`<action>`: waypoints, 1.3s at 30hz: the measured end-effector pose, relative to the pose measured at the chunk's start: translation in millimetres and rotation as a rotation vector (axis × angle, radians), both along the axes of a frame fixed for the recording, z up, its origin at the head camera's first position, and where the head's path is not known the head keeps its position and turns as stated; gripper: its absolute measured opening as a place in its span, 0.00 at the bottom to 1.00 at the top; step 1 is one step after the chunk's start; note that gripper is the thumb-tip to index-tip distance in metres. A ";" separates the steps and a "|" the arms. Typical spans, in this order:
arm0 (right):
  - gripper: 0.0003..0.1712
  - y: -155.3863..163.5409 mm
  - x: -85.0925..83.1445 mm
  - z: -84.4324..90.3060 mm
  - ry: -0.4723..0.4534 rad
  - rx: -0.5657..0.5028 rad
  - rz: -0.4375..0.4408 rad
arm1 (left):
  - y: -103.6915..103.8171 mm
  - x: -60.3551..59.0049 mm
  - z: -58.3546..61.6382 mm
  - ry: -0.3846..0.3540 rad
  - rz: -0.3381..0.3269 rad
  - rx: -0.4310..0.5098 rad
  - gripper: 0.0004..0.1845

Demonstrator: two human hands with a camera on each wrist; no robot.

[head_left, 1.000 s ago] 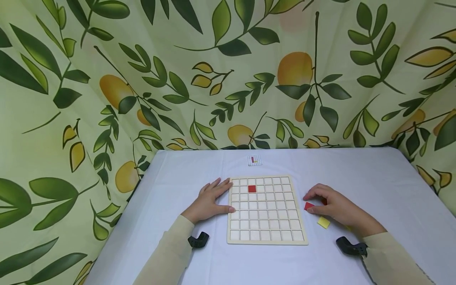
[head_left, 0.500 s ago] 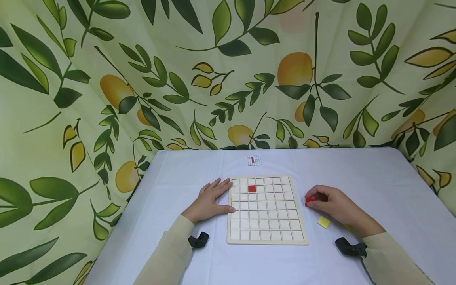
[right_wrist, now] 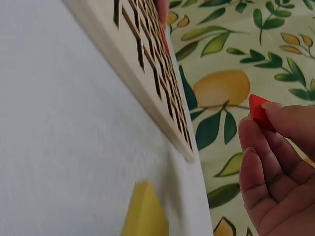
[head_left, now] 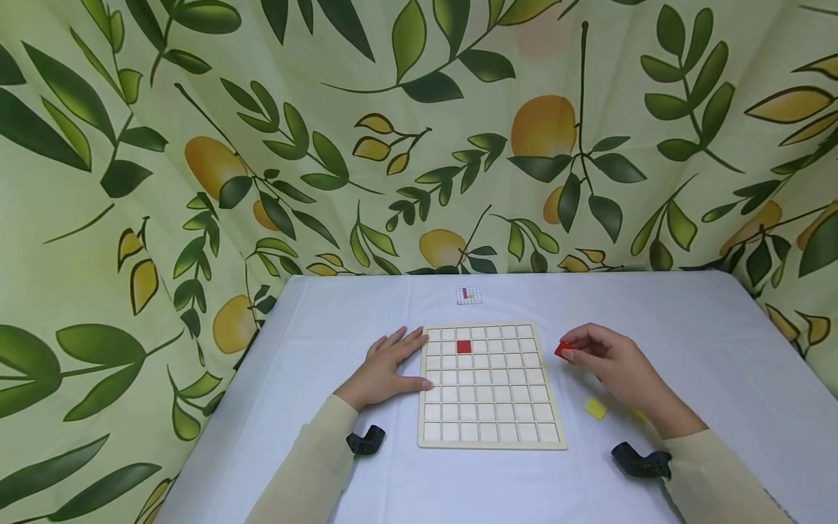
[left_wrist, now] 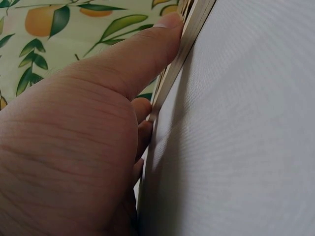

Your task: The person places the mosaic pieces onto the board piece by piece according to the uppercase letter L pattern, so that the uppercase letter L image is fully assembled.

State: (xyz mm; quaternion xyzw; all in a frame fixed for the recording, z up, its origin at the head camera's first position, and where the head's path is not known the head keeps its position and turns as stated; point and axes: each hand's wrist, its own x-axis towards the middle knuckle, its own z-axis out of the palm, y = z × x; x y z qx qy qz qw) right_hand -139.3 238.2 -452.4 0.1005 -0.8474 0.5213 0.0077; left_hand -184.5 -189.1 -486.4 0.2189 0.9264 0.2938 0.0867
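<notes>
A pale wooden grid board (head_left: 492,445) lies on the white table, with a red square tile (head_left: 464,347) set in a cell of its second row. My left hand (head_left: 385,370) rests at the board's left edge, thumb and fingertips touching the frame. Beyond the right edge, my right hand (head_left: 615,364) pinches another red square tile (head_left: 561,350) between thumb and fingers. The right wrist view shows this held red tile (right_wrist: 259,114) raised off the table. Near that hand lies a yellow tile (head_left: 595,408); a second yellow tile (head_left: 639,415) is partly hidden by the wrist.
A small printed grid card (head_left: 468,294) with red and yellow marks lies behind the board. Black wrist devices (head_left: 366,441) sit at both cuffs. A leaf-and-fruit patterned curtain (head_left: 419,145) hangs behind the white table (head_left: 353,306).
My right hand has picked up a red tile from the table and lifted it, moving slightly away from me. My left hand and the board have stayed put.
</notes>
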 end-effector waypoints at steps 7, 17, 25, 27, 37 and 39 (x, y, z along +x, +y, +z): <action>0.08 -28.6 5.0 0.8 0.043 -0.068 0.100 | -0.4 -0.1 -1.0 0.001 0.000 -0.016 0.53; 0.08 -76.1 1.0 1.6 0.025 -0.036 0.239 | -0.6 1.6 -0.5 0.000 -0.003 -0.007 0.53; 0.08 -107.3 -25.0 2.5 -0.015 0.041 0.247 | 0.3 0.2 0.8 -0.002 -0.002 -0.010 0.52; 0.09 -113.0 -30.9 -0.2 -0.028 0.066 0.242 | 0.5 -0.1 0.8 -0.006 0.000 -0.014 0.53; 0.05 -132.8 -47.3 -12.1 -0.045 0.116 0.242 | 0.1 -0.5 -0.1 -0.007 0.001 -0.013 0.52; 0.05 -134.7 -47.7 -12.7 -0.049 0.125 0.243 | 0.1 -0.4 -0.4 -0.010 0.007 -0.018 0.52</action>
